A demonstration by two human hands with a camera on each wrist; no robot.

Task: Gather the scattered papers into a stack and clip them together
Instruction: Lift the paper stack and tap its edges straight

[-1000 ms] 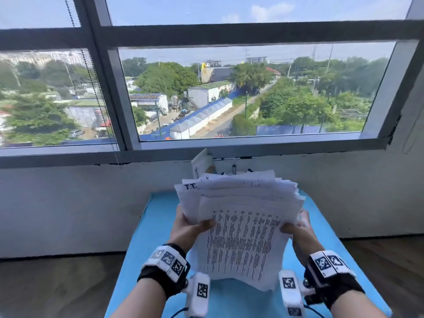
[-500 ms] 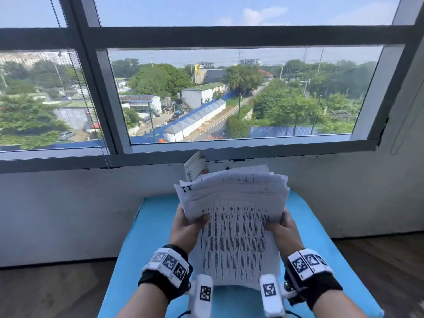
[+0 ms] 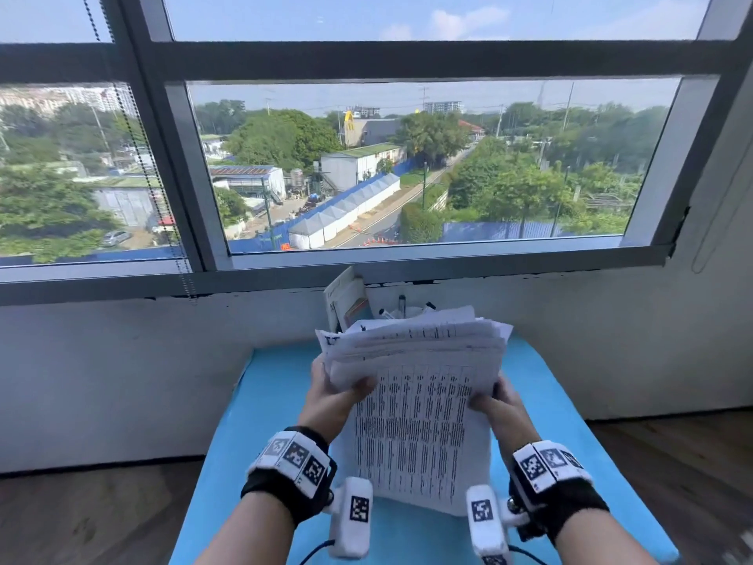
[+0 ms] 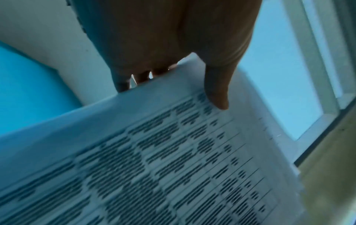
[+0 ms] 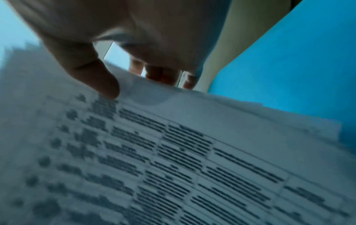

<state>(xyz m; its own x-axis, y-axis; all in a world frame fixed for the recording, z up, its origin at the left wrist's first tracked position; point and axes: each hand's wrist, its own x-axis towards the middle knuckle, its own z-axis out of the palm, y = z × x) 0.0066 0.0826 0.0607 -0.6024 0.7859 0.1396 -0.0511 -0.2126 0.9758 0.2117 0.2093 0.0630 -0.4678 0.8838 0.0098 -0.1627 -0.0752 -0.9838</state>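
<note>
A stack of printed papers stands nearly upright above the blue table, its top edges uneven and fanned. My left hand grips the stack's left edge, thumb on the front sheet and fingers behind. My right hand grips the right edge the same way. In the left wrist view the thumb of my left hand presses on the printed sheet. In the right wrist view my right hand pinches the papers, fingers behind. No clip is visible.
Behind the papers, at the table's far edge, stand a small card or booklet and a holder with pens. A white wall and large window lie beyond. Wooden floor flanks the table.
My hands have moved closer together, squeezing the fanned sheets into a narrower, more aligned stack. The right hand has shifted left along with the stack's right edge.
</note>
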